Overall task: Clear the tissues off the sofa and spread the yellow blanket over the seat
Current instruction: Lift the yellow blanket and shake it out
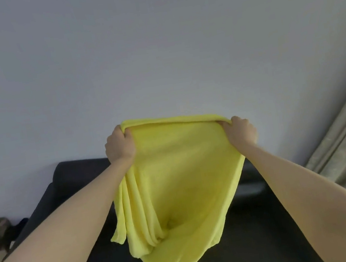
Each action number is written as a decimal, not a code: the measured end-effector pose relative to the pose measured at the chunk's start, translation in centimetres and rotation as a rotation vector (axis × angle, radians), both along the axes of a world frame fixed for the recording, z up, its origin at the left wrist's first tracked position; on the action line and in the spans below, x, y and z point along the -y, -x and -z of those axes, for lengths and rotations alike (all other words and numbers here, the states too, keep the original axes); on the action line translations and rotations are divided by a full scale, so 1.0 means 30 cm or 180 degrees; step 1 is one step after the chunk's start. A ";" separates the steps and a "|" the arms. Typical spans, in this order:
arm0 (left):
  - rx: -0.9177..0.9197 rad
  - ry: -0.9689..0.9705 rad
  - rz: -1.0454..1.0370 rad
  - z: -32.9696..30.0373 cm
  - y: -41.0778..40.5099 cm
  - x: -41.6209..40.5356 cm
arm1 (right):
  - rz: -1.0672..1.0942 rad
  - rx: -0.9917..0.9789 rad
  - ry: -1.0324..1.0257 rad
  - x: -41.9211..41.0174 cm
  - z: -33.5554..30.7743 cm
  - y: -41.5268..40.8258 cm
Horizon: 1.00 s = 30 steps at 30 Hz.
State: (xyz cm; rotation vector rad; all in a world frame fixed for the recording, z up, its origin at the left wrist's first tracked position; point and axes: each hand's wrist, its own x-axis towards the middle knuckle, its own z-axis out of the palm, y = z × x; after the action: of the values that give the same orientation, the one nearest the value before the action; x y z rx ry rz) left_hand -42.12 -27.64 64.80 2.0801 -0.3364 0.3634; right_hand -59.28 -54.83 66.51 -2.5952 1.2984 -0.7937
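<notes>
Blanket (174, 176) is being held up above the sofa (81, 186) seat, its top edge clamped in the curled fingers of the left hand (119, 147) and right hand (242, 131), and is best being widened before being lowered evenly toward the back edge.

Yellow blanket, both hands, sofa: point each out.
yellow blanket (174, 176), head view, middle of the hanging cloth
left hand (120, 147), head view, back of hand
right hand (241, 130), head view, back of hand
sofa (79, 175), head view, dark backrest
</notes>
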 end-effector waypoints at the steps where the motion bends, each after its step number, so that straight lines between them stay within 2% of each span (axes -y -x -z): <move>1: 0.0021 -0.0006 0.0002 -0.007 0.047 -0.020 | 0.0018 0.0024 0.0043 -0.015 -0.011 0.046; 15: 0.0372 0.0068 -0.0106 -0.219 0.443 -0.248 | 0.0154 0.0348 0.0467 -0.292 -0.245 0.499; 22: 0.0427 0.0038 0.0008 -0.227 0.600 -0.402 | 0.0256 0.0228 0.0638 -0.452 -0.303 0.694; 30: 0.0396 0.0057 0.0090 -0.222 0.685 -0.472 | 0.0213 0.0179 0.0702 -0.524 -0.320 0.780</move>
State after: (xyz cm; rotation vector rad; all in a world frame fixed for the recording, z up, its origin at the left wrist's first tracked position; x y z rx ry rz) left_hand -62.66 -13.48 71.46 2.0378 -0.4347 0.4784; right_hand -82.68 -39.12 76.12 -2.6833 1.3586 -1.0702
